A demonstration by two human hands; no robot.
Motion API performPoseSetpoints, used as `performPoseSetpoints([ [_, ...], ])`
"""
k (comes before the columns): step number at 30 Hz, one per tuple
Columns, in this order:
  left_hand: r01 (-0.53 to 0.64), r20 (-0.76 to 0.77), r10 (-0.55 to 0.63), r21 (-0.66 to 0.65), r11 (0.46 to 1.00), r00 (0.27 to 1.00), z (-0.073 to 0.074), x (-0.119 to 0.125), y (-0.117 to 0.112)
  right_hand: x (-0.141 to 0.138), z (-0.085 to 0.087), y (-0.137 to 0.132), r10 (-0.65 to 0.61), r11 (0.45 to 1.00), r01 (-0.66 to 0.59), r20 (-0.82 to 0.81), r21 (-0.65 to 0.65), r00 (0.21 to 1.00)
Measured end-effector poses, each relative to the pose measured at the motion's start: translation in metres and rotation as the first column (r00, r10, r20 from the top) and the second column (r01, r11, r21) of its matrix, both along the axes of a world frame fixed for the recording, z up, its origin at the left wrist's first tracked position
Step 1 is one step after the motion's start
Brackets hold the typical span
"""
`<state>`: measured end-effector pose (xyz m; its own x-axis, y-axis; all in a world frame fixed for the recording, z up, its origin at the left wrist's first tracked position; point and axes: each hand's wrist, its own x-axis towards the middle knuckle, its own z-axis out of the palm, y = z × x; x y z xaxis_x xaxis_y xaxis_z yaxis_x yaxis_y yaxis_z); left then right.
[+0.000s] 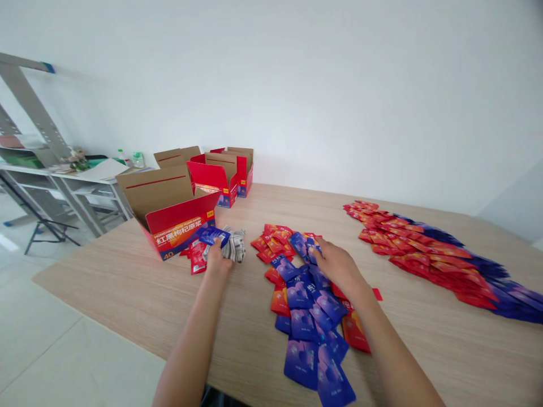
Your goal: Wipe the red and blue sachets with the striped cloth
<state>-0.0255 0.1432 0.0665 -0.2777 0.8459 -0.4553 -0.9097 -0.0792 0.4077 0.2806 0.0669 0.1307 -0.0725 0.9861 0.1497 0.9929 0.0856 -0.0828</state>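
My left hand (219,259) is closed around a bunch of sachets in front of the nearest carton. A blue sachet (211,234) lies on top of the bunch, and striped silvery-white edges (236,246) stick out to its right. Just beneath, a few red sachets (197,258) rest on the table against the carton. My right hand (337,265) pinches a blue sachet (300,246) at the far end of a loose pile. Overlapping blue sachets (302,323) make up most of this pile, with red sachets (275,243) behind and beside them.
The nearest red carton (183,229) stands with its flaps up, and more open cartons (216,175) are behind it. A long row of red and blue sachets (436,257) stretches along the right of the wooden table (254,362). Left of the table are white desks (91,181).
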Motion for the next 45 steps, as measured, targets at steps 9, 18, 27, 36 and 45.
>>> performPoseSetpoints([
  [9, -0.084, -0.016, 0.087, 0.149, 0.985, 0.996, 0.025, 0.009, -0.021, -0.023, -0.024, 0.000, 0.123, 0.986, -0.123, -0.004, -0.113, 0.992],
  [18, 0.193, 0.036, -0.199, 0.134, 0.972, 0.979, 0.031, 0.048, -0.037, -0.053, -0.047, -0.003, 0.215, 0.970, -0.214, -0.008, -0.111, 0.977],
  [27, 0.452, -0.108, -0.439, 0.256, 0.855, 0.892, 0.022, 0.067, -0.049, -0.069, -0.073, 0.000, 0.188, 0.968, -0.197, -0.066, -0.155, 0.980],
  [36, 0.493, -0.267, -0.423, 0.310, 0.813, 0.866, 0.014, 0.074, -0.050, -0.041, -0.055, 0.010, 0.129, 0.985, -0.145, -0.172, -0.088, 0.977],
  [45, 0.466, -0.275, -0.384, 0.373, 0.802, 0.882, 0.012, 0.077, -0.053, -0.009, -0.015, 0.002, 0.064, 0.991, -0.031, -0.259, 0.129, 0.964],
])
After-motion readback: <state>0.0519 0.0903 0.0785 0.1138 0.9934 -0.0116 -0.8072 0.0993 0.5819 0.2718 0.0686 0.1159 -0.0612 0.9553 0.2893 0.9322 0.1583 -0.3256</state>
